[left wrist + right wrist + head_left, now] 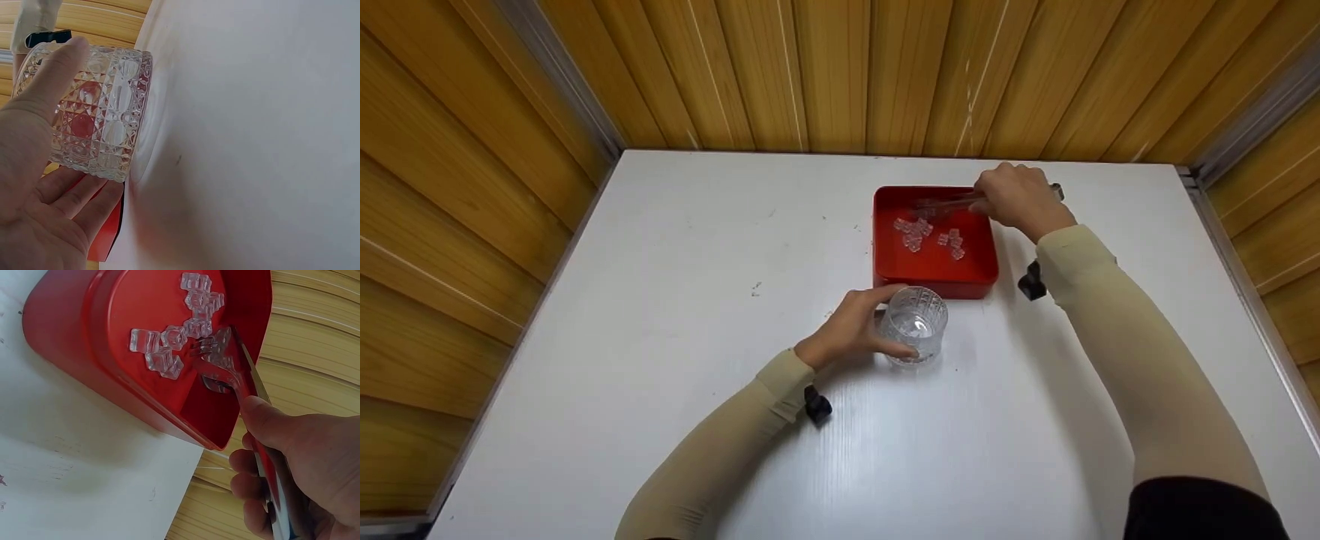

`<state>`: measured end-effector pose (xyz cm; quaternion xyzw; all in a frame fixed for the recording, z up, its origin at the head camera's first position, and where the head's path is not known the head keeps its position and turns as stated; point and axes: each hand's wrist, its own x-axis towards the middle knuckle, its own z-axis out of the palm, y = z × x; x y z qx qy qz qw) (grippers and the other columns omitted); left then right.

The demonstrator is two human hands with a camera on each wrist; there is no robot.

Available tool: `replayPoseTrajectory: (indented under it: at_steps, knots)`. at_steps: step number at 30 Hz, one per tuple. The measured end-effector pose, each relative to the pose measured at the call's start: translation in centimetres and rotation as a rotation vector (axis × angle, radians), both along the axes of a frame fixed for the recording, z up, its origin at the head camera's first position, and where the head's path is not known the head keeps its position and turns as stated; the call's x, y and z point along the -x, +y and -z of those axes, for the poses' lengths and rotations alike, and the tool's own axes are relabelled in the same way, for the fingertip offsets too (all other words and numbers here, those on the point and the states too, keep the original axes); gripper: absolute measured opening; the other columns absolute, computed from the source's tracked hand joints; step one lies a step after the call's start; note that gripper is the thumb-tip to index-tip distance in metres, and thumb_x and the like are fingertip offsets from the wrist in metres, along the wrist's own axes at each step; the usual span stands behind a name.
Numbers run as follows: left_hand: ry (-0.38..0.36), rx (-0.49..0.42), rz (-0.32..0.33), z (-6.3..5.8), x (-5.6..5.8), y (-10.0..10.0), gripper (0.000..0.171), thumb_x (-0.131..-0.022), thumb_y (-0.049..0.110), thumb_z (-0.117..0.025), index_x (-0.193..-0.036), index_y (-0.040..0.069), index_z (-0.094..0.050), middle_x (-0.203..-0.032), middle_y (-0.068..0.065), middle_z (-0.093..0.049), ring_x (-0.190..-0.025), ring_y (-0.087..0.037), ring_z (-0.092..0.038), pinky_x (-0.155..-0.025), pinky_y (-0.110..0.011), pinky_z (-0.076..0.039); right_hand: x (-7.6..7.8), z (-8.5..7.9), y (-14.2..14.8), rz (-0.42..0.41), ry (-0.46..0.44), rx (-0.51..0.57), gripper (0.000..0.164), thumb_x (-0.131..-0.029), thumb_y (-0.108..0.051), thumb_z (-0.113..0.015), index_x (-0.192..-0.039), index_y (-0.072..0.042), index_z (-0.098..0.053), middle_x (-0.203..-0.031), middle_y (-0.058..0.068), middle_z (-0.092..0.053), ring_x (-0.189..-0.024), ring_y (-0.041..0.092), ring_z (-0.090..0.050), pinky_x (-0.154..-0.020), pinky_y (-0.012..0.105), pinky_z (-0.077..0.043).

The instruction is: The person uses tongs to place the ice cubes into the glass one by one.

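My left hand (pixel 851 328) holds a clear cut-glass tumbler (pixel 916 319) upright at the white table, thumb on one side and fingers on the other. In the left wrist view, the tumbler (pixel 104 112) shows a faceted diamond pattern. My right hand (pixel 1020 196) grips a pair of metal tongs (pixel 274 489) over the far right side of a red square tray (pixel 937 287). Down inside the tray, the fork-like tips (pixel 205 347) of the tongs are at some clear cubes. Several more clear ice-like cubes (pixel 913 234) lie loose on the tray floor.
The white table (pixel 712 247) carries the tray toward its back. Wood-look panels (pixel 832 75) stand behind it and at both sides. Small dark marks (pixel 756 289) dot the tabletop. Each wrist wears a small black camera (pixel 817 405).
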<state>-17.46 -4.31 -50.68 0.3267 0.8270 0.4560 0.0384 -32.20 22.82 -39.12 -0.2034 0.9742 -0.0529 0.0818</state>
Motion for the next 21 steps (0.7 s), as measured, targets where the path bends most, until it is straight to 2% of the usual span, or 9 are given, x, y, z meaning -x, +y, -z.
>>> replayPoseTrajectory:
  at_steps: [5,12,21]
  knots:
    - [-0.001,-0.001,-0.004,-0.1,0.0,0.0,0.086,-0.066,0.036,-0.099,-0.139,0.009,-0.062,-0.124,-0.003,-0.072,-0.111,-0.014,-0.067,-0.100,-0.022,-0.050,-0.1,0.0,0.2,-0.011,0.024,-0.001,0.030,-0.098,-0.019,-0.071,-0.121,0.001,-0.074,-0.103,0.021,-0.075,-0.080,0.031,-0.064,-0.071,0.044,-0.056]
    - [-0.008,-0.009,-0.005,0.0,0.0,0.0,0.086,-0.066,0.034,-0.099,-0.139,0.010,-0.062,-0.125,-0.002,-0.072,-0.112,-0.013,-0.066,-0.100,-0.022,-0.050,-0.2,-0.3,1.0,0.020,0.010,0.017,0.025,-0.099,-0.019,-0.070,-0.114,-0.001,-0.077,-0.090,0.015,-0.074,-0.074,0.029,-0.059,-0.064,0.038,-0.050]
    - [-0.028,-0.028,0.003,0.0,-0.1,-0.1,0.085,-0.067,0.033,-0.099,-0.139,0.010,-0.062,-0.126,-0.003,-0.071,-0.113,-0.015,-0.066,-0.100,-0.022,-0.051,-0.9,-0.5,1.9,-0.015,0.072,0.036,0.023,-0.100,-0.021,-0.069,-0.110,-0.003,-0.078,-0.090,0.014,-0.075,-0.073,0.029,-0.058,-0.059,0.039,-0.047]
